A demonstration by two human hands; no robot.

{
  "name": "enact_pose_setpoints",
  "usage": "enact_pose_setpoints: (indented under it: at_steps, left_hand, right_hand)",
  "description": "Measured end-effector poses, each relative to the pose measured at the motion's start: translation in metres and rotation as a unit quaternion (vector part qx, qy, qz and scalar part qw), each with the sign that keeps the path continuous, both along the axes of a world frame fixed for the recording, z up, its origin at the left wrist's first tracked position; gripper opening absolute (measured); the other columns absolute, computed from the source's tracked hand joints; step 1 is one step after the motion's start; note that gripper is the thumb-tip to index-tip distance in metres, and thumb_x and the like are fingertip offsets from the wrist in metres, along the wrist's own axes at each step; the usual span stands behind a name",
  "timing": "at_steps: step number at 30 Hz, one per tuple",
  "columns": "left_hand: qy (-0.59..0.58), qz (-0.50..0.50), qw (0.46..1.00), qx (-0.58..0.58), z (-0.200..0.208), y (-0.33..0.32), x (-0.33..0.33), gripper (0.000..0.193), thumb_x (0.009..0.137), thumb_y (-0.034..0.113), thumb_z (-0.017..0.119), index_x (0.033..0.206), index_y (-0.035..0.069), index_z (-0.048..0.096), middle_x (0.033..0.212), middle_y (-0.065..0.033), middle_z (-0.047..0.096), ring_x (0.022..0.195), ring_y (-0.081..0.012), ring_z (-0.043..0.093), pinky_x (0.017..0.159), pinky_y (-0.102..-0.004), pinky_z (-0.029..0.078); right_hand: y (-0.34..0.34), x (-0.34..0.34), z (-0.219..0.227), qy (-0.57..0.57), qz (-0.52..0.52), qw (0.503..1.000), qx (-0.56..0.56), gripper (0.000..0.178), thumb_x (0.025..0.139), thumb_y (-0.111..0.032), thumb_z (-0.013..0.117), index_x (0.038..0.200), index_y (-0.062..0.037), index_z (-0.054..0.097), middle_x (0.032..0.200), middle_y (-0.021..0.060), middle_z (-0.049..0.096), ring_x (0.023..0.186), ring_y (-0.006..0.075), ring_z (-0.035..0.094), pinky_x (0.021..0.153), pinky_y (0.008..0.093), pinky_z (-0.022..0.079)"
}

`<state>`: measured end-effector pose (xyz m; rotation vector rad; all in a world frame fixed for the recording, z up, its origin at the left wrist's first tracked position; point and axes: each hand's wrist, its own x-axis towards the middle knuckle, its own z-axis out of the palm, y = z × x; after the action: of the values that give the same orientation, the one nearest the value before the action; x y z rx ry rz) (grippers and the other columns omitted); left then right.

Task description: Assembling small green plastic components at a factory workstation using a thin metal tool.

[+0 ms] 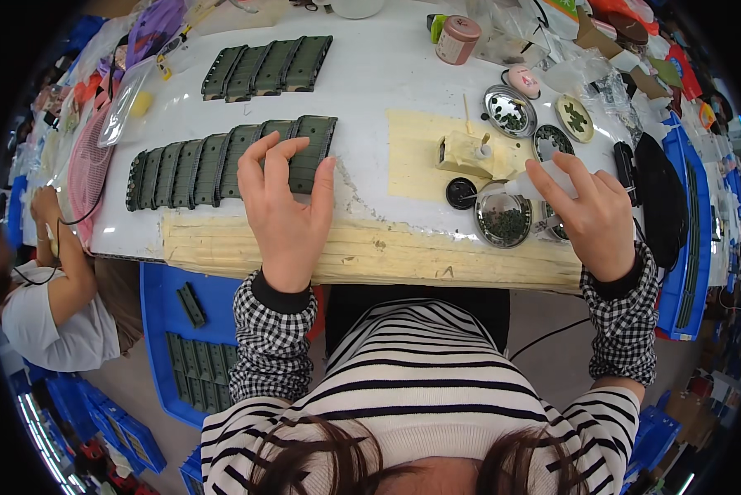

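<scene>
My left hand [286, 210] is open, fingers spread, at the right part of the near row of dark green ribbed pieces [197, 172]. I cannot tell whether it touches them. My right hand [589, 216] is closed round a translucent white squeeze bottle [544, 180], its thin nozzle pointing left. The nozzle tip is at a small round black dish [460, 193]. Just below the bottle lies a round metal tin of small dark green bits [504, 223]. A second row of green ribbed pieces [267, 68] lies farther back.
A tape-covered block [465, 155] stands on yellowish paper [403, 157]. More tins of bits [509, 111] and a pink jar [458, 40] are behind. Tape covers the table's front edge [370, 252]. A blue tray [160, 346] holds more pieces below. Another person [61, 309] sits at left.
</scene>
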<state>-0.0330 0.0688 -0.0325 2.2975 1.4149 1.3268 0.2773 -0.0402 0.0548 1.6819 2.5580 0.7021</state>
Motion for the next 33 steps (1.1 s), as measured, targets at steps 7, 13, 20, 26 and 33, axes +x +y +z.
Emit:
enact_pose_setpoints:
  at_steps: [7,13,20,26,33]
  left_hand:
    - [0.008,0.008,1.000,-0.001,0.003,-0.002,0.002,0.027,0.086,0.015,0.072,0.107,0.001,0.062,0.116,-0.0177,0.053,0.114,-0.0314,0.051,0.094,-0.0400,0.042]
    - [0.010,0.010,1.000,0.002,0.003,-0.002,0.001,0.027,0.085,0.014,0.072,0.107,0.001,0.061,0.116,-0.0184,0.053,0.114,-0.0318,0.051,0.093,-0.0397,0.042]
    - [0.081,-0.078,0.994,0.005,0.038,0.016,-0.020,0.026,0.082,0.018,0.075,0.100,0.004,0.062,0.101,-0.0113,0.058,0.094,-0.0297,0.055,0.081,-0.0383,0.045]
    - [0.257,-0.078,0.962,0.043,0.050,0.130,0.009,0.035,0.091,0.038,0.063,0.090,0.004,0.063,0.084,-0.0108,0.059,0.079,-0.0279,0.055,0.068,-0.0396,0.046]
    - [0.448,-0.008,0.893,-0.051,0.020,0.188,0.044,0.042,0.089,0.041,0.059,0.107,0.005,0.067,0.109,-0.0193,0.060,0.104,-0.0370,0.058,0.088,-0.0444,0.052]
  right_hand:
    - [0.001,0.001,0.001,0.004,-0.001,1.000,-0.005,0.057,0.066,0.001,0.061,0.121,-0.0142,0.064,0.106,0.0088,0.062,0.064,0.0187,0.055,0.059,0.0304,0.047]
    - [0.000,0.004,0.002,0.013,-0.013,1.000,-0.005,0.049,0.070,-0.004,0.064,0.118,-0.0175,0.066,0.108,0.0061,0.062,0.063,0.0161,0.058,0.057,0.0301,0.047]
    - [0.012,0.027,-0.008,0.327,0.000,0.942,-0.069,0.053,0.063,-0.001,0.079,0.113,-0.0168,0.069,0.099,0.0050,0.059,0.062,0.0188,0.056,0.057,0.0288,0.046]
    - [0.071,0.042,-0.013,0.561,-0.106,0.811,-0.125,0.034,0.077,-0.009,0.077,0.108,-0.0007,0.064,0.087,0.0003,0.059,0.071,0.0050,0.049,0.058,0.0216,0.039]
    - [0.168,0.025,-0.043,0.375,-0.056,0.918,-0.115,0.051,0.084,-0.026,0.074,0.124,0.0015,0.057,0.107,0.0134,0.067,0.099,0.0221,0.064,0.087,0.0353,0.050]
